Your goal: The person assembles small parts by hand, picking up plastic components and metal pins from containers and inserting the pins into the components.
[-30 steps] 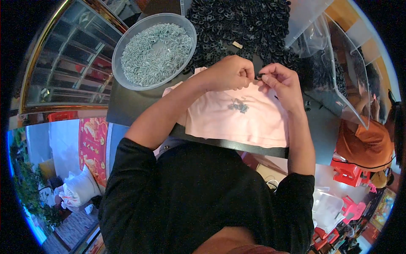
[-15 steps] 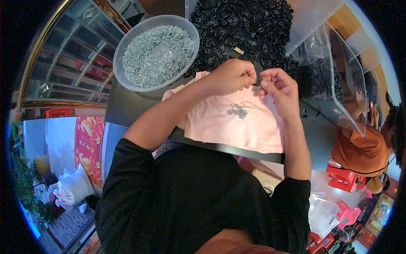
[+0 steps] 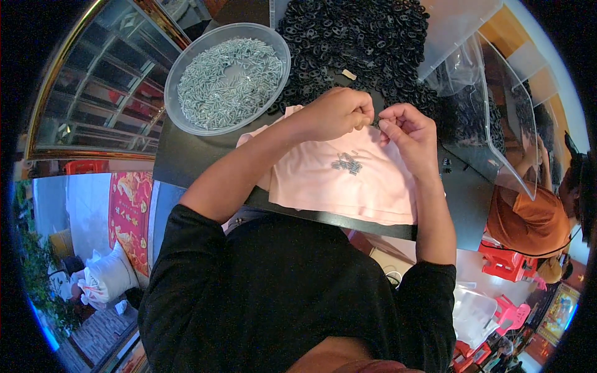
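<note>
Above the far edge of a pink cloth (image 3: 298, 186), my two hands meet fingertip to fingertip. My left hand (image 3: 346, 113) is closed in a pinch, its fingers curled so that what they hold is hidden. In my right hand (image 3: 411, 132), thumb and forefinger pinch a tiny dark piece (image 3: 375, 124), too small to name surely. A little heap of silver screws (image 3: 348, 163) lies on the cloth below the hands. Just beyond them spreads a large pile of black oval plastic parts with holes (image 3: 348, 43).
A round clear tub (image 3: 174, 112) full of silver screws stands at the far left of the dark table (image 3: 186, 158). Clear plastic bins (image 3: 491, 118) stand at the right. A tan scrap (image 3: 349, 74) rests on the black parts. Another person in an orange top (image 3: 528, 217) sits at right.
My fingertips have come slightly closer together over the cloth. The whole view has shifted a little; the tub, pile and cloth otherwise look the same.
</note>
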Action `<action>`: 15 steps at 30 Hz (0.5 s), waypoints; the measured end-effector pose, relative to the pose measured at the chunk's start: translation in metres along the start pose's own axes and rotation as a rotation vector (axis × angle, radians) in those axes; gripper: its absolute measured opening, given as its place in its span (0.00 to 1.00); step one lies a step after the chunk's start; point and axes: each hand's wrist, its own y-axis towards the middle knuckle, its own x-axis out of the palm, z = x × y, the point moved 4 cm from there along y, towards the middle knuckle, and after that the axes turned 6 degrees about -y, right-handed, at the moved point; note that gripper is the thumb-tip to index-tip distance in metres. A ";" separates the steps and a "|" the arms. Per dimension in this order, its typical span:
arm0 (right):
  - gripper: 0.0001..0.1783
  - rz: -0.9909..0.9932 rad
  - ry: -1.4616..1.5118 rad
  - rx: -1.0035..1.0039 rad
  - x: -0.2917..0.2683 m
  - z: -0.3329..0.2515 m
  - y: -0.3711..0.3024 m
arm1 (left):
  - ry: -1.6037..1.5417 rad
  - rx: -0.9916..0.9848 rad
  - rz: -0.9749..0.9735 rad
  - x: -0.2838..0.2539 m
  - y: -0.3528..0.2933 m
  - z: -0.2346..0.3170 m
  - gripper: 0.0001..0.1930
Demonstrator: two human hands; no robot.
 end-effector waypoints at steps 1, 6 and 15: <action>0.04 0.001 0.000 0.000 0.000 0.001 0.000 | 0.022 0.012 -0.005 0.000 0.000 0.002 0.05; 0.04 -0.043 -0.119 0.001 0.002 0.003 -0.002 | 0.090 0.036 -0.007 0.001 -0.001 0.002 0.05; 0.03 -0.030 -0.271 -0.214 0.009 0.007 0.002 | 0.370 0.089 0.053 0.003 -0.001 0.003 0.05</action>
